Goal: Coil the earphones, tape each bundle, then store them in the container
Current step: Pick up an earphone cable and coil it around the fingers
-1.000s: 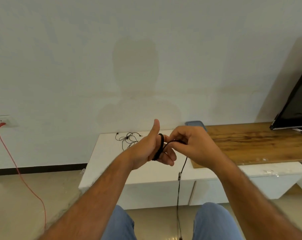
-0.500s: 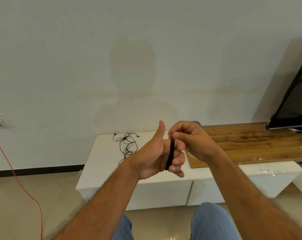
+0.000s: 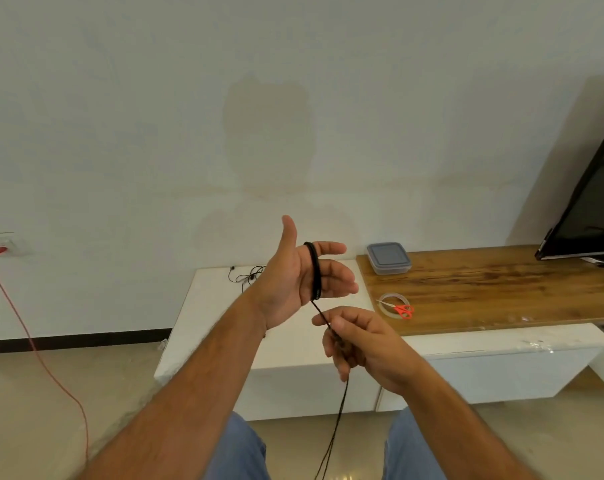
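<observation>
My left hand (image 3: 293, 275) is raised, palm facing me, fingers stretched out. A black earphone cable (image 3: 316, 271) is wound in several loops around those fingers. From the coil the cable runs down into my right hand (image 3: 359, 344), which pinches it just below the left hand. The loose end hangs between my knees toward the floor. More black earphones (image 3: 246, 275) lie tangled on the white cabinet top, partly behind my left wrist. A clear tape roll (image 3: 392, 303) and orange-handled scissors (image 3: 402, 310) lie on the wooden board. A lidded plastic container (image 3: 388, 258) stands at the board's back left corner.
A low white cabinet (image 3: 224, 306) stands against the wall, with a wooden board (image 3: 501, 285) on its right part. A dark TV screen (image 3: 591, 209) leans at the far right. A red cable (image 3: 33, 341) runs from a wall socket down to the floor at left.
My left fingers have opened out from a curl. My right hand has dropped from beside the coil to below it, drawing the cable downward. The camera has tilted, and the container, tape and scissors now show.
</observation>
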Tool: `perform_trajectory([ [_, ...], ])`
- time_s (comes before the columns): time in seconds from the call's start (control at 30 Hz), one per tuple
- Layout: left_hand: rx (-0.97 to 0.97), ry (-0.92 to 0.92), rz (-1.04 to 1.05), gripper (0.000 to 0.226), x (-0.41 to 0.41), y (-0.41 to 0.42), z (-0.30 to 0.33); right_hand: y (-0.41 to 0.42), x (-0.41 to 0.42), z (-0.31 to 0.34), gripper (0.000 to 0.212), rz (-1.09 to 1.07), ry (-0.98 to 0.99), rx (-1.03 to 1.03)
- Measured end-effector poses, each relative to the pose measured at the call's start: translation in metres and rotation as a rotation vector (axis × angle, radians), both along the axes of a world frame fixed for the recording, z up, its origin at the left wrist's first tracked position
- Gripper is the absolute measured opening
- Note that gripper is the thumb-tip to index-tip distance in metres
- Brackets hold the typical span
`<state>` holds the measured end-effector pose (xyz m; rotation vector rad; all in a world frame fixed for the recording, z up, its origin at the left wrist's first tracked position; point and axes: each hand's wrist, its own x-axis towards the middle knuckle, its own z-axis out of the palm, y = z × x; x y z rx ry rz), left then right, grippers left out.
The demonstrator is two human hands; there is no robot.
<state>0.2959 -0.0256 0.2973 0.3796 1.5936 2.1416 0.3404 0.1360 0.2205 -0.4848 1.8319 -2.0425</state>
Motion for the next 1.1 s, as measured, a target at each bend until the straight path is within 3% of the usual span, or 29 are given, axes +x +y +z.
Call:
perform_trajectory([
  [0.23,-0.249,0.076,0.064,0.093,-0.003,-0.005,-0.008,0.007,0.004,0.035,0.018,0.014,0.082,0.309],
  [0.4,-0.408,0.025,-0.035,0.098,0.004,-0.004,-0.013,0.014,-0.001,0.062,0.006,-0.105,0.341,0.696],
  [0.53,-0.397,0.026,-0.181,0.102,0.012,-0.003,-0.017,0.019,-0.011,0.082,0.007,-0.12,0.513,0.819],
  [0.77,-0.301,-0.08,-0.246,0.085,0.023,0.003,-0.011,0.024,-0.029,0.107,0.013,-0.057,0.52,0.636],
  [1.1,0.023,-0.176,-0.355,0.077,0.031,0.005,-0.004,0.02,-0.044,0.08,0.017,-0.02,0.325,0.091],
])
